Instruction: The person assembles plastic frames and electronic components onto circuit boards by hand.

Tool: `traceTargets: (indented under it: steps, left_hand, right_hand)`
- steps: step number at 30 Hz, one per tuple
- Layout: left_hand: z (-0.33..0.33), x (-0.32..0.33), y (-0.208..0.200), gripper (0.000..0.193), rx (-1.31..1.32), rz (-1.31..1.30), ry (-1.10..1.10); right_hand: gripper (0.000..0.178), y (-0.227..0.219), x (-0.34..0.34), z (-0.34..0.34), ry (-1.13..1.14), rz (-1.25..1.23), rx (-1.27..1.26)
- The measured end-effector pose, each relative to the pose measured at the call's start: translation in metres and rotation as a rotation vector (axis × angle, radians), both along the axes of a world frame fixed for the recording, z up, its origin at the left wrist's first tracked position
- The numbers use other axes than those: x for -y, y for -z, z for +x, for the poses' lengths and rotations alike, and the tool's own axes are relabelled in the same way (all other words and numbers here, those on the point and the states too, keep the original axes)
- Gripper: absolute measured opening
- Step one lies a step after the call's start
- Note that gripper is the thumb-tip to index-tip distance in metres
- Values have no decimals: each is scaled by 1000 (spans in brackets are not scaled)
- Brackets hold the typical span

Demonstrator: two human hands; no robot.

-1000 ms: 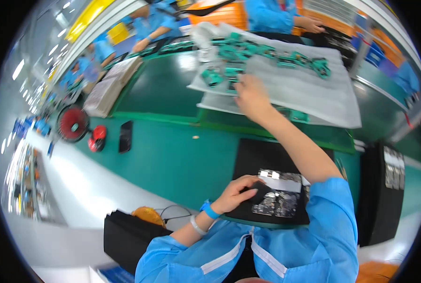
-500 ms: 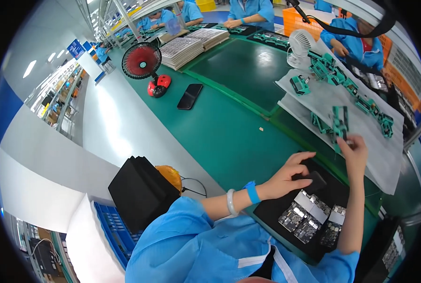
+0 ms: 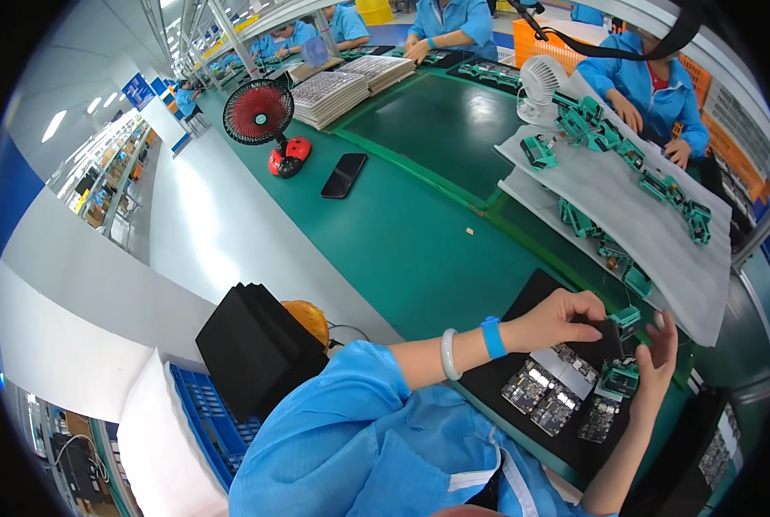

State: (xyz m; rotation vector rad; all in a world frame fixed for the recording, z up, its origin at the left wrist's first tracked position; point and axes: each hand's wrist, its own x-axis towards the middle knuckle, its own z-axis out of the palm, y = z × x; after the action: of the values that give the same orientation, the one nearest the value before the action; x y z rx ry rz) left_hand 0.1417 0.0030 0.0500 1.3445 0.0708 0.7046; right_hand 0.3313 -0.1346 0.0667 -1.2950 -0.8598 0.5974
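Observation:
My left hand (image 3: 559, 322) pinches a small black block (image 3: 608, 338) between thumb and fingers, above the circuit boards. Beside it, my right hand (image 3: 656, 362) has its fingers spread, the thumb close to a green clamp-like fixture (image 3: 620, 379). Another green part (image 3: 628, 320) shows just beyond the block; whether both belong to one fixture I cannot tell. The fixture sits at the top end of the narrow circuit board (image 3: 599, 419). To its left, wider circuit boards (image 3: 547, 398) with pale strips lie on a black mat (image 3: 488, 379).
Several green fixtures (image 3: 660, 186) lie on layered white sheets (image 3: 678, 276) at right, near a white fan (image 3: 540, 82). A phone (image 3: 343, 176), a red-and-black fan (image 3: 259, 113) and stacked trays (image 3: 329, 96) stand along the green bench (image 3: 385, 237). A co-worker (image 3: 648, 86) sits opposite.
My right hand has brought a green fixture from the white sheets down to the narrow board and opened its fingers. My left hand has moved right and raised the black block.

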Motion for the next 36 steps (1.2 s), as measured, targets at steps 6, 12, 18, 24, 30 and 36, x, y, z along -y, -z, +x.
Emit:
traceTargets:
  steps: [6, 12, 18, 24, 30, 36]
  left_hand:
    - [6, -4, 16, 24, 14, -342, 245]
    - [-46, 10, -16, 41, -273, 56, 164]
    - [-85, 41, 18, 19, -538, 939, 227]
    - [-102, 41, 10, 19, -614, 973, 227]
    - [-119, 41, 7, 16, -558, 847, 52]
    - [-128, 41, 6, 18, -513, 640, -326]
  right_hand:
    - [58, 4, -4, 11, -389, -155, -2]
    - [49, -26, -17, 32, 2, -27, -189]
    - [41, -38, -29, -18, -209, -99, -199]
    - [35, 38, -41, -59, -359, -343, -79]
    - [33, 82, -56, -71, -274, -288, 82]
    - [31, 78, -62, -77, -308, -306, 259]
